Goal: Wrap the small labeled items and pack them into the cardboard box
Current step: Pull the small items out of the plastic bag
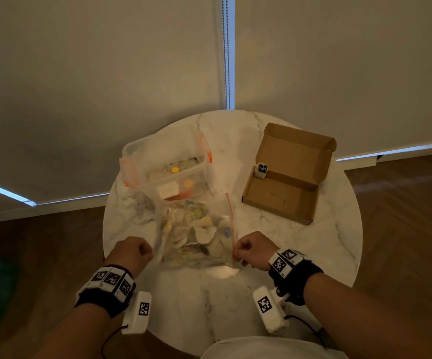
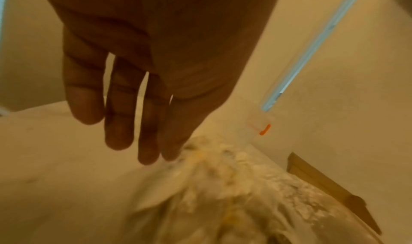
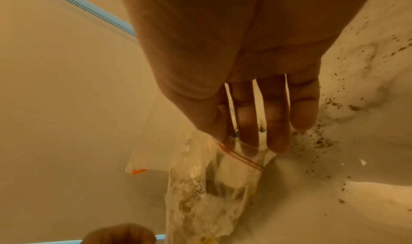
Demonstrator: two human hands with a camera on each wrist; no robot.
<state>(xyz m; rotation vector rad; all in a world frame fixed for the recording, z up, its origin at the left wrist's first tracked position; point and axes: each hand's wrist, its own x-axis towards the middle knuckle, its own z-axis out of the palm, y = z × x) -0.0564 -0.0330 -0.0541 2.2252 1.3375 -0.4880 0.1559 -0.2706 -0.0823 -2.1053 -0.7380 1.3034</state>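
Two hands work over one round marble table (image 1: 300, 244), which carries three containers: one clear zip bag (image 1: 196, 234), one clear plastic tub (image 1: 165, 161) with orange latches, and one open cardboard box (image 1: 287, 174). The left hand (image 1: 131, 251) is curled, its thumb and fingertips pinching the bag's left edge; the left wrist view is blurred, so how firmly it grips I cannot tell. The right hand (image 1: 252, 250) is also curled, pinching the bag's red zip strip (image 1: 231, 224) at the near right corner, with the other fingers (image 3: 276, 117) hanging loose beside it. The bag lies between the hands near the table's front, stuffed with many pale and yellowish small items, too jumbled to count. The tub sits just behind it and holds a few small yellow and white pieces. The box stands well to the right, lid raised, with one small blue-labeled item (image 1: 261, 170) upright at its back left corner.
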